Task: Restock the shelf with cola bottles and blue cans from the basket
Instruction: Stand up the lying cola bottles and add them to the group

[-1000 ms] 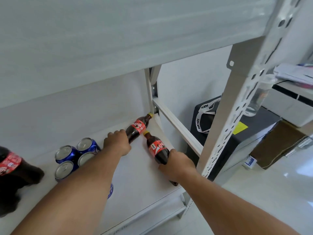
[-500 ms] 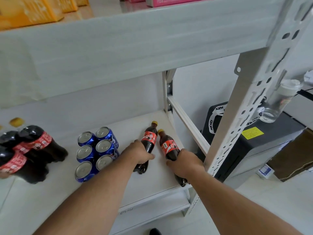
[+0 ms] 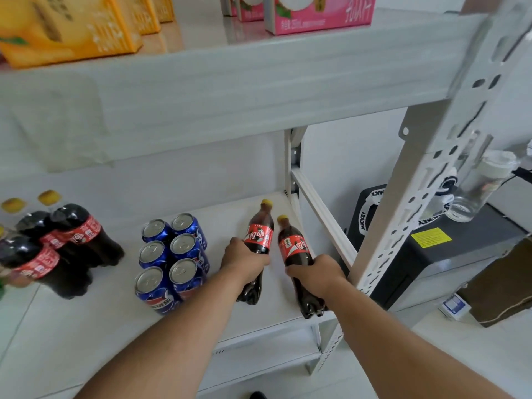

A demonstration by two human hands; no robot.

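Observation:
Two small cola bottles with red labels and yellow caps stand side by side at the right end of the white shelf (image 3: pixel 270 309). My left hand (image 3: pixel 244 262) grips the left cola bottle (image 3: pixel 259 234) around its lower body. My right hand (image 3: pixel 316 273) grips the right cola bottle (image 3: pixel 296 246) the same way. Several blue cans (image 3: pixel 175 254) stand in a block just left of my left hand. A group of larger cola bottles (image 3: pixel 72 237) stands at the shelf's left end. The basket is out of view.
The upper shelf board (image 3: pixel 230 90) hangs low overhead, carrying orange cartons (image 3: pixel 69 27) and pink cartons (image 3: pixel 316 12). A perforated white upright (image 3: pixel 408 197) stands right of my right hand. Beyond it are a black box (image 3: pixel 426 254), a clear bottle (image 3: pixel 478 185) and a brown cardboard box (image 3: pixel 503 283).
Both bottles have come up from a forward lean to nearly upright and moved toward the shelf's front right. The view has risen, revealing the upper shelf's cartons.

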